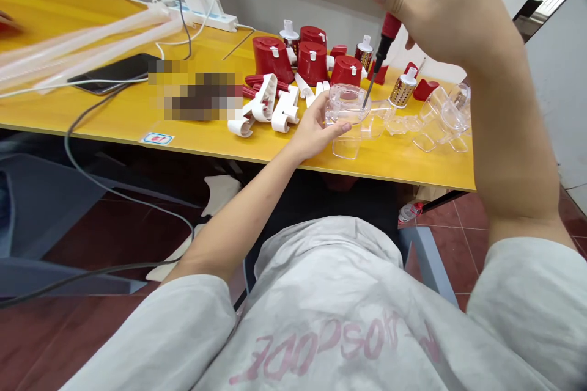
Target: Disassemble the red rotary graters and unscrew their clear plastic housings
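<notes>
My left hand point(316, 131) grips the left side of a clear plastic part point(342, 115) with a round opening on top, held over the front of the table. Raised at the upper right, my right hand point(438, 9) is closed around the red and black handle of a screwdriver point(389, 30). Its shaft slants down and left, and the tip meets the right side of the clear part's round rim. Whether a screw sits under the tip is too small to tell. More clear plastic parts point(443, 113) lie to the right on the table.
Red cups point(271, 60), metal grater drums point(403, 88) and white plastic parts point(285, 109) stand or lie behind and left of my hands on the yellow table point(202, 140). Farther left are a phone point(117, 70), cables, a power strip point(213, 19) and long translucent bags point(105, 43).
</notes>
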The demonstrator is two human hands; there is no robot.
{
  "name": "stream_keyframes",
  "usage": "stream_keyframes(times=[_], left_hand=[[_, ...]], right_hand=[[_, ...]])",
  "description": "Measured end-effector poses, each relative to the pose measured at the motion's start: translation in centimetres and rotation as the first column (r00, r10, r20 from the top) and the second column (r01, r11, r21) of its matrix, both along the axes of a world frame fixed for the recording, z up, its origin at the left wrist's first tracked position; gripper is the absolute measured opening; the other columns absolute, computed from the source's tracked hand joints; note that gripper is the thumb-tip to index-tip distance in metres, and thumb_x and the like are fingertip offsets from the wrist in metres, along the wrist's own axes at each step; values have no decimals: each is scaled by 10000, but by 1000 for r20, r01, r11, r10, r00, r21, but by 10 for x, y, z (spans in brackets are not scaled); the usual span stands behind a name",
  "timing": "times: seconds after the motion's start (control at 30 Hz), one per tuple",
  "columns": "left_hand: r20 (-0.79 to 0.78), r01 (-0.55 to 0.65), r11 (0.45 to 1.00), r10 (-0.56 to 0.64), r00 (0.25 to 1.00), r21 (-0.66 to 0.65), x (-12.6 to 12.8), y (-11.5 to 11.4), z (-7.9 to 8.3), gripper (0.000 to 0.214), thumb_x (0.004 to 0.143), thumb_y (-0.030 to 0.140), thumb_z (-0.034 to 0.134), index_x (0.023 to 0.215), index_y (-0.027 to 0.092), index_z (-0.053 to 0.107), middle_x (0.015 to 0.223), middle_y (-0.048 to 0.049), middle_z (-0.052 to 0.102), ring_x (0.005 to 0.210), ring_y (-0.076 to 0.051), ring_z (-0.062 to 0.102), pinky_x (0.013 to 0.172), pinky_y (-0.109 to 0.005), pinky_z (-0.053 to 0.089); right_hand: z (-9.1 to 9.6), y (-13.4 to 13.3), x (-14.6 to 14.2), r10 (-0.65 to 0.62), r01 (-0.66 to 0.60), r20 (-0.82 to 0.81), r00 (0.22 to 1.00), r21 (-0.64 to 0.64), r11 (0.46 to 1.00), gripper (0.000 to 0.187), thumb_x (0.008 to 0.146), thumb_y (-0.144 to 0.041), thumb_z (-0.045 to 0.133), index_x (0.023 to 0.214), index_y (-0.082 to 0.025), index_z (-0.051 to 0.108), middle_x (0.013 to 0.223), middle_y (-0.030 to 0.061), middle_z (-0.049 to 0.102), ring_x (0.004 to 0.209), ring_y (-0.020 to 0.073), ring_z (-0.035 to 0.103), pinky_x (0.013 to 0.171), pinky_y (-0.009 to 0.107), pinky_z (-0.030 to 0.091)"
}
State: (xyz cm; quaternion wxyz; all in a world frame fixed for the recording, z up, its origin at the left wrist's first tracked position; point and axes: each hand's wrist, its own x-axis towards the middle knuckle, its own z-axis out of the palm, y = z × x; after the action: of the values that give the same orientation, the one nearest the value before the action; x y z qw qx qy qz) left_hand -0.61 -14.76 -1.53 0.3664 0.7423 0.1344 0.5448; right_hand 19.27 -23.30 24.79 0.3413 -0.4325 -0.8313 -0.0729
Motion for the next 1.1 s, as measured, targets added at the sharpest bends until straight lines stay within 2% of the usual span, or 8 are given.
stream_keyframes(times=[0.07,0.23,0.47,0.6,0.7,0.8,0.93,1.1], left_hand=[[-7,2,1000,-2,1000,8,-1,1,0,955,836,820,890,1552,250,619,1589,-176,702,1573,-428,617,1387,-651,437],[-8,-15,1000,15,1000,16,0,3,-1,979,831,863,863,1558,258,612,1585,-174,702,1583,-435,608,1386,-652,437],[31,28,999,-28,999,-17,1,1,-1,947,810,804,923,1528,260,631,1570,-159,712,1573,-426,611,1396,-640,422],[46,15,1000,-15,999,-12,2,2,-3,940,802,800,931,1513,260,638,1555,-157,721,1561,-425,623,1390,-643,430],[50,15,1000,-15,999,1,3,2,-4,943,808,780,941,1530,260,628,1578,-162,708,1557,-419,632,1380,-639,446],[60,6,1000,-6,998,8,3,1,-5,935,827,771,934,1543,259,619,1576,-161,710,1549,-405,642,1373,-627,460],[58,-27,999,26,998,27,3,1,-5,935,829,796,915,1539,261,625,1571,-160,712,1544,-400,645,1380,-617,453],[47,-52,997,50,998,48,5,3,-7,976,823,853,880,1561,272,615,1588,-163,695,1562,-413,627,1394,-619,426]], right_hand=[[-1,2,5,67,-74,-81,994,-88,993,105,1009,-53,763,1036,-152,742,743,-47,646,617,73,703,470,164,400],[0,9,22,456,-503,-250,854,-177,846,438,939,-131,848,1325,-232,666,1229,-54,737,999,100,796,848,245,720],[-4,-7,10,-15,11,26,1000,116,993,202,1010,-352,849,1155,-220,896,801,-21,660,862,158,719,1001,381,683],[-15,8,16,289,-294,-254,923,19,955,486,837,-255,969,1284,-300,783,1159,-42,775,863,153,774,776,310,714],[-20,11,20,471,-521,-359,806,-53,852,463,867,-231,868,1299,-332,737,1437,-103,745,1140,172,819,955,334,740],[-22,4,16,363,-377,-249,898,-9,926,324,960,-252,778,1280,-296,806,1326,-61,796,1225,187,789,1106,346,688],[-27,2,6,65,-44,-159,985,129,991,277,880,-270,890,1147,-326,845,977,-21,771,888,181,725,901,300,678],[-38,4,4,403,-413,-430,808,74,908,493,790,-272,739,1280,-307,696,1015,-61,755,958,177,787,865,343,713]])
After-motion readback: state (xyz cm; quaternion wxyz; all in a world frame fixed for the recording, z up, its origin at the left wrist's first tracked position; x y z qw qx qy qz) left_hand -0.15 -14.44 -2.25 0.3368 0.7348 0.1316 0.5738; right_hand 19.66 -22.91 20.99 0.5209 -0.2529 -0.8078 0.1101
